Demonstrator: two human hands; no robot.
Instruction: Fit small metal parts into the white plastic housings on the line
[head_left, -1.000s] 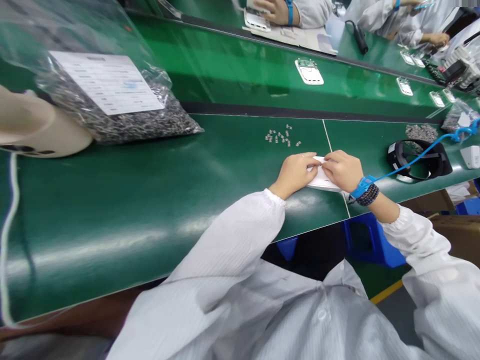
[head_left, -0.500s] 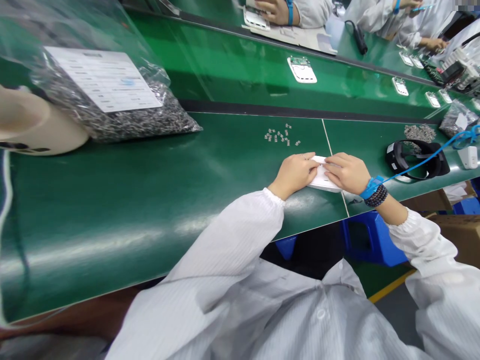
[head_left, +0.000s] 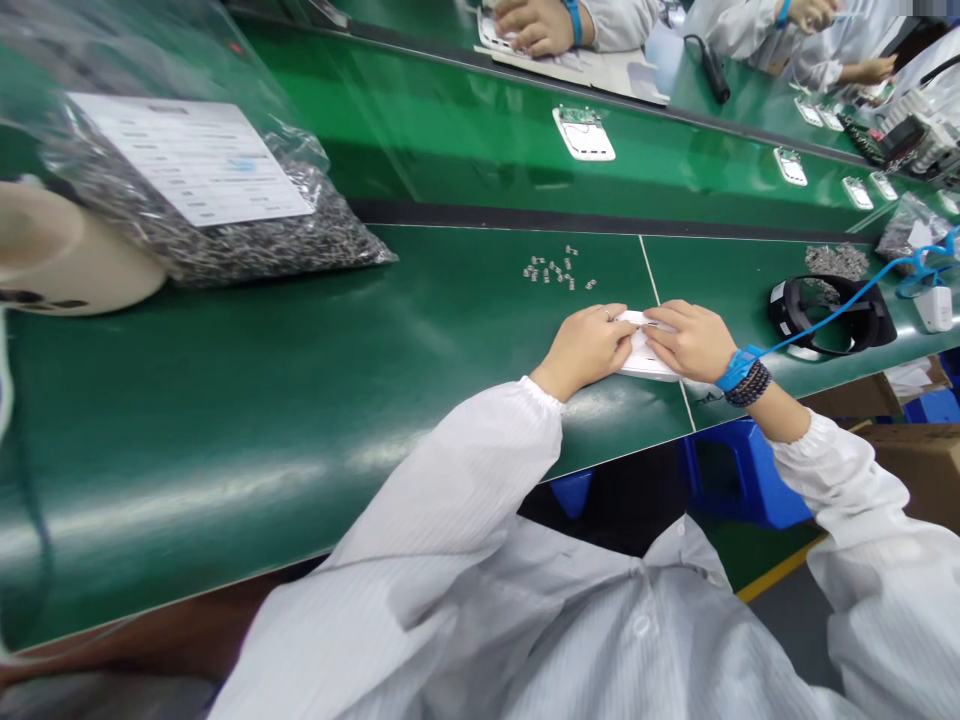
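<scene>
A white plastic casing point(head_left: 643, 362) lies on the green bench between my two hands. From its left side, my left hand point(head_left: 589, 345) grips it, thumb and fingers bent over the top. My right hand point(head_left: 691, 342) holds the right side, with its fingertips pressed on the upper face close to the left fingers. Whatever small part may sit under the fingertips is hidden. Just beyond my left hand, several small metal pieces point(head_left: 559, 270) are scattered on the bench. A blue wrist strap point(head_left: 738, 368) with a cord is on my right wrist.
A clear bag of small metal parts point(head_left: 247, 240) and a cream-coloured container point(head_left: 75, 250) stand left. A black headband-like device point(head_left: 831, 315) and a metal-piece pile point(head_left: 836, 262) lie right. Casings with circuit boards point(head_left: 585, 135) rest on the green strip. Across it, a co-worker's hand point(head_left: 536, 25) works.
The whole view has shifted slightly. The nearest circuit-board casing on the green strip appears further left. Both my hands stay on the white casing, with only slight finger movement.
</scene>
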